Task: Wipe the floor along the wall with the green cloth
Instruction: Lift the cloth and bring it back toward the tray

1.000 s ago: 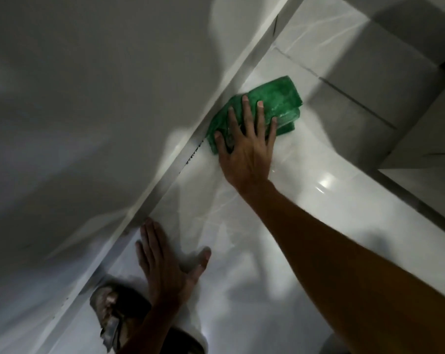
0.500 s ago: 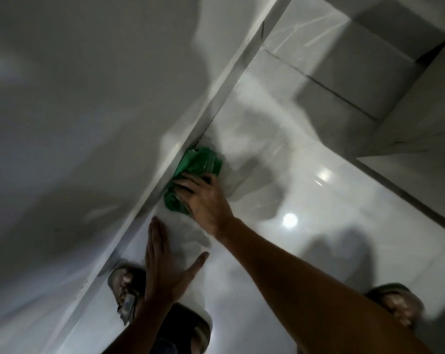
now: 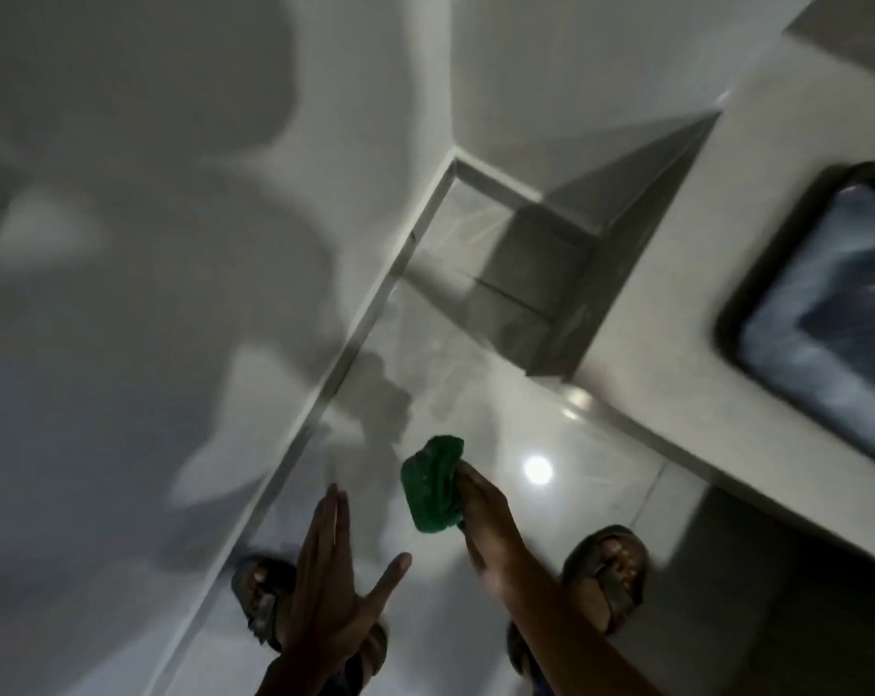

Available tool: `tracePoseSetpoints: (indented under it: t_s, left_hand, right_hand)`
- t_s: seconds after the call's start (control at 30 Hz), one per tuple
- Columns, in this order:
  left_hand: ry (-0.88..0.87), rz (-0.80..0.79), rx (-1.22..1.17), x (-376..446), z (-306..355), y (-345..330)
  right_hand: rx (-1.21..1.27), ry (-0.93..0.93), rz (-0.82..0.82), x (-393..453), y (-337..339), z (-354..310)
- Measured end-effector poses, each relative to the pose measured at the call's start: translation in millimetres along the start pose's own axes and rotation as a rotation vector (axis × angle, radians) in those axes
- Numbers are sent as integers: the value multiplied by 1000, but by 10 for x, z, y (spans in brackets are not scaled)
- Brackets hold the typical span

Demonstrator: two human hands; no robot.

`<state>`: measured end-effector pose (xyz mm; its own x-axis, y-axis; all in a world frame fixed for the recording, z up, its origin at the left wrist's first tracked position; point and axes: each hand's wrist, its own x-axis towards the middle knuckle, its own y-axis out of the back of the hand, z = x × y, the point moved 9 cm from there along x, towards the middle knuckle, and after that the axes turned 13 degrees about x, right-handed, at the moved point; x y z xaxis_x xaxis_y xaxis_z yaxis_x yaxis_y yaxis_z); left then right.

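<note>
We hold the cloth [image 3: 432, 487] bunched in our right hand [image 3: 485, 519] at lower centre, seemingly off the floor [image 3: 475, 394], left hand [image 3: 325, 585] spread empty, so wiping along the wall [image 3: 174, 243] looks paused or finished, can't tell which.

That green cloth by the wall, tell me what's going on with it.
A person stands on the glossy tiled floor beside the wall. The right hand holds the green cloth bunched up in its grip, apparently lifted off the tiles rather than pressed flat on them. The left hand is open, fingers spread, holding nothing. Both sandalled feet show below the hands.
</note>
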<state>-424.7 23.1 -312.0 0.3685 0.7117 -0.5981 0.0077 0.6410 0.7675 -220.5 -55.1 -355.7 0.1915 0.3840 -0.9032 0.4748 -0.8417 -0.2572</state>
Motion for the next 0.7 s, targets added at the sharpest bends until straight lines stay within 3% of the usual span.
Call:
tracePoseSetpoints:
  t_s: [0.13, 0.3, 0.53, 0.7]
  left_hand:
    - [-98, 88, 11, 56, 752, 800]
    - [-343, 227, 3, 78, 1947, 1615]
    - [-570, 301, 53, 77, 3507, 1939]
    - [-641, 288, 52, 185, 4181, 1891]
  right_hand:
    - [163, 85, 7, -765, 93, -625]
    - [334, 254, -30, -1737, 352, -1469]
    - [521, 444, 266, -2584, 1321, -2361]
    - [559, 618, 510, -3069, 1877, -3082]
